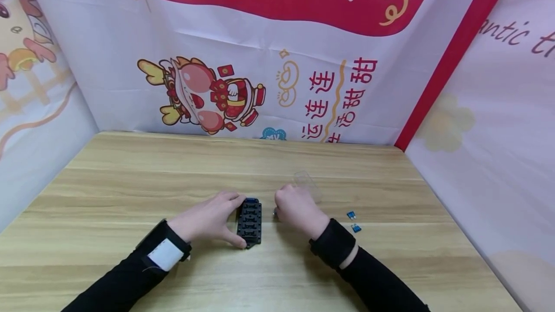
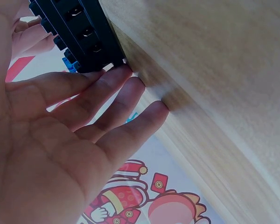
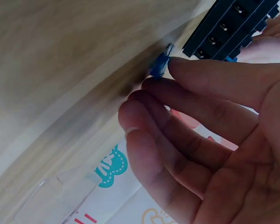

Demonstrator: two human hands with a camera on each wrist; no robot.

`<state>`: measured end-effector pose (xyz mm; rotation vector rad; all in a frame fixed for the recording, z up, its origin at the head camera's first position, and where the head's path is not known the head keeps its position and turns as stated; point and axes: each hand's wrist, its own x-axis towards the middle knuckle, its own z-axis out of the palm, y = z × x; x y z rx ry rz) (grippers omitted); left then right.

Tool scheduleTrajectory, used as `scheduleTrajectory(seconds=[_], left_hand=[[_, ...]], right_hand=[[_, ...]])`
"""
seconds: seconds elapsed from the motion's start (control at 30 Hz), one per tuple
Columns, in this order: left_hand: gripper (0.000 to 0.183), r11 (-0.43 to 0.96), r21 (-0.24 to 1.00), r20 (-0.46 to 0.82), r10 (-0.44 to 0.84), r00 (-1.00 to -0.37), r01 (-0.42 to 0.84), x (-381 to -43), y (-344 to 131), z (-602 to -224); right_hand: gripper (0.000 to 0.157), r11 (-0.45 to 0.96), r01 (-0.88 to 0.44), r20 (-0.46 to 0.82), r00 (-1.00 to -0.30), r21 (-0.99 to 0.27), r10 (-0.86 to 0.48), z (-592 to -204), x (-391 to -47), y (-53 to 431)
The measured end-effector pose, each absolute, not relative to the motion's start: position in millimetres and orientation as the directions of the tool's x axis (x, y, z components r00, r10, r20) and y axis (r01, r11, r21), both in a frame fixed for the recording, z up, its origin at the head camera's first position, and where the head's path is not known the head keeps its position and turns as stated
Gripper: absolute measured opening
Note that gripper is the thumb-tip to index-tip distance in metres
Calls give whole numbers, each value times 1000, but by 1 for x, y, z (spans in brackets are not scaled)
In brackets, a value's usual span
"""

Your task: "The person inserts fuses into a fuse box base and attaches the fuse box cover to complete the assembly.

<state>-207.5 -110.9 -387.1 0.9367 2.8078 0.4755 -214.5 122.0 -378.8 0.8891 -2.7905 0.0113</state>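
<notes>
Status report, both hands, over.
Left hand holds black slotted plastic block. Right hand pinches small blue pronged piece. Clear plastic box beyond right hand, apparently not blocking.

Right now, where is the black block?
In the head view, the black block is between the left grip, which holds it, and the right grip.

We see a small, booth-like work place: a wood-patterned table [image 1: 151,167] with printed sheets standing around it. The back sheet [image 1: 260,37] carries a cartoon figure [image 1: 197,93] and red Chinese characters [image 1: 322,82]; the left sheet [image 1: 47,148] and the right sheet [image 1: 498,167] also bear pictures. Whether this is inside a home, a workshop or an office, we cannot tell.
</notes>
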Motion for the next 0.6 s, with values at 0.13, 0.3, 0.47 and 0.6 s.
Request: scheduleTrajectory(seconds=[0.13, 0.3, 0.47, 0.6], left_hand=[[109, 753, 344, -32, 607, -794, 561, -207, -111, -387], [109, 751, 346, -29, 607, -794, 562, -207, -111, -387], [109, 750, 347, -26, 608, -794, 563, -207, -111, -387], [110, 756, 349, -31, 599, -800, 553, -206, -111, -387]], right_hand=[[27, 815, -576, 213, -791, 57, -574, -380, -212, 120], [27, 812, -580, 218, -787, 56, -577, -381, -213, 120], [25, 809, -584, 223, -782, 64, -582, -381, -213, 120], [25, 806, -588, 229, -777, 69, -586, -380, -212, 120]])
